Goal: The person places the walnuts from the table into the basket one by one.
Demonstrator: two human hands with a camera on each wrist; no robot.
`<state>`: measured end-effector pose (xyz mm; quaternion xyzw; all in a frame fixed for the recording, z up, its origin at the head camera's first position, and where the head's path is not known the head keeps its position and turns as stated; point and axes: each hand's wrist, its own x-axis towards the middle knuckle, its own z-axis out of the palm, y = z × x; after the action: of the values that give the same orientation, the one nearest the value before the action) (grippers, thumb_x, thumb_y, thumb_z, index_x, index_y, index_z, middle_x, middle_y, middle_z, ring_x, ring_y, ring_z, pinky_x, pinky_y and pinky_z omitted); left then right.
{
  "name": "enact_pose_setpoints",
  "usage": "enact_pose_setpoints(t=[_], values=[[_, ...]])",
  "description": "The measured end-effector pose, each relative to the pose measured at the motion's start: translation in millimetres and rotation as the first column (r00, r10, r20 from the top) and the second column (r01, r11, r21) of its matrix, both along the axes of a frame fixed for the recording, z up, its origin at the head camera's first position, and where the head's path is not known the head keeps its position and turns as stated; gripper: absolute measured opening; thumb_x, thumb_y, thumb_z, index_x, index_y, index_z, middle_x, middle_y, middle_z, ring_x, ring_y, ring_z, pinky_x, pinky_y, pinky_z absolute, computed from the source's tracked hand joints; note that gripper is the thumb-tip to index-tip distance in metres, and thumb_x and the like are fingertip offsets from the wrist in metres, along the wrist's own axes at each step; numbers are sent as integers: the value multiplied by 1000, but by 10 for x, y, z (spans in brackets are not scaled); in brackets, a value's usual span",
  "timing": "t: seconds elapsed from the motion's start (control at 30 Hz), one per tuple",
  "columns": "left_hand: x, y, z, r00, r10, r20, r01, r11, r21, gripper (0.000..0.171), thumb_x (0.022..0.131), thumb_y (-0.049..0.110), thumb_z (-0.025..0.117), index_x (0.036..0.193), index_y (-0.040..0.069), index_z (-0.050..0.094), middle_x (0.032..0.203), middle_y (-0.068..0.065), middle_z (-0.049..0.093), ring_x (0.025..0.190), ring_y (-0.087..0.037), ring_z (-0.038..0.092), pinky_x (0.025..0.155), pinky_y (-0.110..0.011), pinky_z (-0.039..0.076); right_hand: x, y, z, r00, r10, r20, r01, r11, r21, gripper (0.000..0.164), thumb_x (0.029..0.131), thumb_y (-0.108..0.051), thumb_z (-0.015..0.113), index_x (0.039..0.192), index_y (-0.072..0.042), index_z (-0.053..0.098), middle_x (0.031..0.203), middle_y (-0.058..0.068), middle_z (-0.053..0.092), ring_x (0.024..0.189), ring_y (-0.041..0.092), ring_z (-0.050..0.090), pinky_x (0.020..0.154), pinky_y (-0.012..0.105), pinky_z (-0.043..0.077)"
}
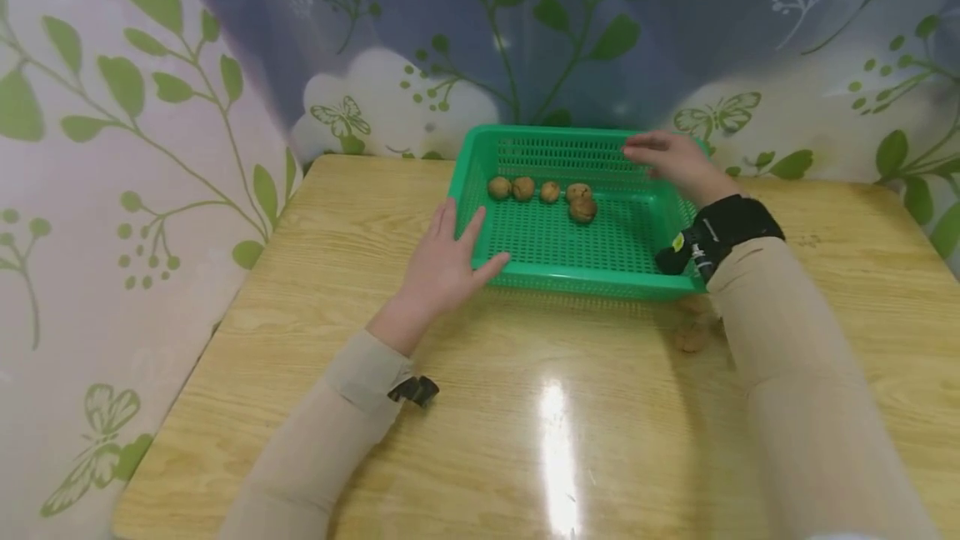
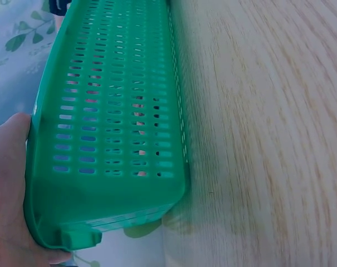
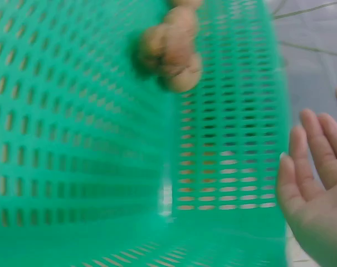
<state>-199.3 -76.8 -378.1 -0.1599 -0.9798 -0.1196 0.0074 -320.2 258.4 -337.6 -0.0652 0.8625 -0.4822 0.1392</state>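
Note:
A green plastic basket (image 1: 570,273) with slotted walls holds several brown walnuts (image 1: 522,188), most of them lined up near its far wall. My left hand (image 1: 442,265) rests with fingers spread on the basket's near left corner. In the left wrist view, part of that hand (image 2: 6,189) touches the rim. Over the far right corner of the basket is my right hand (image 1: 678,163), fingers loosely extended and nothing held. The right wrist view has this hand (image 3: 318,183) palm up beside the rim, with blurred walnuts (image 3: 182,72) inside the basket (image 3: 229,233).
On the wooden table (image 1: 300,340), more walnuts (image 1: 691,336) lie by the basket's near right corner, partly hidden by the right forearm. Behind the basket rises a wall (image 1: 450,40) with a leaf pattern. Another patterned wall (image 1: 82,273) borders the table's left side.

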Motion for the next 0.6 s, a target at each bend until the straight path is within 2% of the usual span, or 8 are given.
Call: enact_pose_setpoints(t=[0.07, 0.17, 0.3, 0.33, 0.47, 0.6], values=[[4, 12, -2, 1000, -2, 16, 2, 1000, -3, 81, 90, 67, 31, 151, 17, 15, 152, -26, 0, 140, -35, 0, 111, -44, 14, 38, 29, 77, 1000, -8, -2, 8, 999, -50, 63, 94, -39, 52, 145, -7, 33, 145, 14, 34, 131, 29, 33, 105, 42, 29], [10, 29, -3, 999, -4, 32, 4, 1000, 6, 81, 90, 68, 31, 151, 17, 15, 152, -25, -1, 140, -35, -1, 111, -44, 13, 138, 115, 234, 1000, 4, -1, -4, 998, -59, 63, 93, -40, 53, 145, -10, 34, 145, 10, 35, 130, 26, 34, 106, 41, 28], [7, 24, -5, 1000, 4, 25, -4, 1000, 18, 81, 90, 67, 32, 151, 17, 16, 152, -25, -1, 140, -35, -2, 111, -44, 12, 324, 312, 408, 999, 28, -30, -28, 1000, -12, 61, 92, -41, 54, 144, -14, 37, 144, 7, 38, 127, 20, 37, 106, 42, 28], [4, 16, -6, 1000, 4, 20, -4, 1000, 17, 81, 90, 68, 31, 151, 17, 16, 152, -26, 0, 140, -35, -1, 111, -44, 13, 373, 377, 425, 999, 33, -38, -32, 999, 4, 61, 92, -42, 53, 144, -15, 37, 143, 6, 39, 126, 18, 38, 105, 39, 31], [0, -14, 1, 1000, 1, 7, -1, 1000, 17, 82, 89, 68, 31, 151, 16, 16, 152, -26, 0, 140, -35, -1, 111, -45, 14, 591, 661, 395, 998, 28, -56, -24, 997, 74, 62, 93, -42, 52, 144, -12, 35, 138, 0, 44, 119, 10, 43, 99, 28, 37], [-6, -24, 5, 1000, -5, 1, 5, 1000, 18, 82, 89, 68, 30, 151, 16, 16, 152, -26, 0, 140, -35, -1, 111, -45, 15, 828, 918, 276, 1000, 6, -26, -3, 992, 123, 65, 94, -44, 49, 145, -8, 32, 140, 1, 42, 120, 11, 41, 95, 22, 39]])
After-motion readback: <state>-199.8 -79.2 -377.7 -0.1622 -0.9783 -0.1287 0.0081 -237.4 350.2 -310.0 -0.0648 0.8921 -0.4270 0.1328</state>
